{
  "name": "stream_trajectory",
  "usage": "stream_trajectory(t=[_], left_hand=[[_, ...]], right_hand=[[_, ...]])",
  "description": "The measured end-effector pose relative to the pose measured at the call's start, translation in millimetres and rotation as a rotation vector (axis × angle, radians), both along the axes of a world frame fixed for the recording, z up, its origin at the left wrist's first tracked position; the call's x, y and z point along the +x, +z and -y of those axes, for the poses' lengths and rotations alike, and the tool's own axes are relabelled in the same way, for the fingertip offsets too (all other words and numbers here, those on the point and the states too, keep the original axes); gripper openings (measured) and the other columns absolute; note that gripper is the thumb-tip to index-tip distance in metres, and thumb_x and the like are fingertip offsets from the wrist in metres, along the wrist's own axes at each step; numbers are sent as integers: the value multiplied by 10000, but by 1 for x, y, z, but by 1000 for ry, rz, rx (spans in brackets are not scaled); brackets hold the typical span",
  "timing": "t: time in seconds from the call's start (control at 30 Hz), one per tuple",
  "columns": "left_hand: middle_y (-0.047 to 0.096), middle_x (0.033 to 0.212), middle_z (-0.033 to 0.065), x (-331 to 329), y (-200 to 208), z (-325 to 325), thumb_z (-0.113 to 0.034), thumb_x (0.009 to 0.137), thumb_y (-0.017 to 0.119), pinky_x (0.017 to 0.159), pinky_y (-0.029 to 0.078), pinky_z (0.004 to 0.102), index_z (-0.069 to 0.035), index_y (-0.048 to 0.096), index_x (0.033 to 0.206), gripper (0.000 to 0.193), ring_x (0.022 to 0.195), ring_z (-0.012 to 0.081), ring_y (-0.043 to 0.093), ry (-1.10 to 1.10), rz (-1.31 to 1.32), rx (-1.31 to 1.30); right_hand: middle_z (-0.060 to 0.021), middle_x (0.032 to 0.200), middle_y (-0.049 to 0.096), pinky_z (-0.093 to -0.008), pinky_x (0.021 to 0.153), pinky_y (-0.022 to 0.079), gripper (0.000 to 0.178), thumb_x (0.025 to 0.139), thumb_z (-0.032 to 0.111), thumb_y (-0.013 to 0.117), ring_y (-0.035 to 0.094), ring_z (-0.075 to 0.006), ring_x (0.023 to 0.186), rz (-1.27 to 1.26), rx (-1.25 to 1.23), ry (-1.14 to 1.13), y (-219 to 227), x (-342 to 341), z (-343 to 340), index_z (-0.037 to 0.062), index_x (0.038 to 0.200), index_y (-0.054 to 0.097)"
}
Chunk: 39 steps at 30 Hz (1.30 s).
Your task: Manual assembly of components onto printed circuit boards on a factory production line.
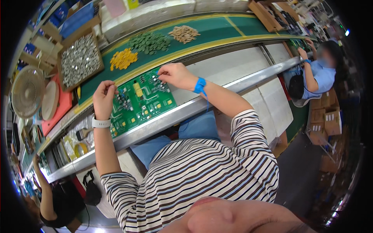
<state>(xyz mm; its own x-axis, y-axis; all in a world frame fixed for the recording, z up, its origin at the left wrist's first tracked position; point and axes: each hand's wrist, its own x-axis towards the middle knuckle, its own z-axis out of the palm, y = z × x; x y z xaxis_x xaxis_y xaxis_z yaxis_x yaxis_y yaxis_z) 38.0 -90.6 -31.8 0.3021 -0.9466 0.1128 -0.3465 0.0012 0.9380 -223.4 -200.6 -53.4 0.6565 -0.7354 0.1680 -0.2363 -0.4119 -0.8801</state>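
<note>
A green circuit board (150,101) lies in front of me, set with small dark and silver parts and a yellow block-shaped component (138,89). At its left edge is my left hand (104,99), fingers curled and thumb pressed to them; what they may hold is hidden. Over the board's far right corner, my right hand (176,76) pinches close above a cluster of small components (158,84). Anything between those fingertips is too small to name. A blue wrist strap (200,86) with a cord circles my right wrist, and a pale watch (101,123) my left.
Beyond the board, a green belt carries piles of yellow (123,59), green (149,42) and tan parts (184,34). A box of silver parts (81,60) and a fan (28,92) stand left. A metal rail (155,120) runs before me. Co-workers sit at both sides.
</note>
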Motion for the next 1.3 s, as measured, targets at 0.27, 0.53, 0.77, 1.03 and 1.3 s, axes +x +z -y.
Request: stream_trajectory(t=[0.27,0.53,0.77,1.03,1.3], left_hand=[[616,814,32,32,-23,-15,-100,873,543,576,419,175,-20,564,988,142,698,72,573,7,-234,-11],[621,939,68,23,-22,-15,-78,893,512,671,438,196,7,540,1051,182,789,92,574,19,-231,-72],[620,966,75,19,-19,-18,-73,898,499,705,438,201,13,532,1062,188,813,92,570,-12,-202,-85],[621,968,75,17,-16,-19,-64,896,497,721,443,205,11,492,1096,214,813,93,571,-9,-217,-89],[622,984,87,16,-16,-19,-67,897,499,735,455,209,16,473,1086,209,821,103,585,9,-206,-95]], right_hand=[[-113,846,608,-353,675,484,128,764,87,583,592,-278,754,-112,-320,3,-4,-7,4,40,868,642],[-112,822,591,-358,657,471,108,766,83,583,581,-278,740,-175,-285,3,-12,-1,11,32,860,599],[-111,798,596,-364,653,472,91,751,74,590,582,-290,740,-201,-312,-30,-12,0,11,41,836,598],[-113,837,596,-339,634,480,84,771,52,584,590,-273,725,-272,-404,34,-6,-6,10,23,849,597],[-116,825,602,-342,644,483,93,779,58,582,595,-277,740,-294,-440,23,-7,-4,12,27,862,612]])
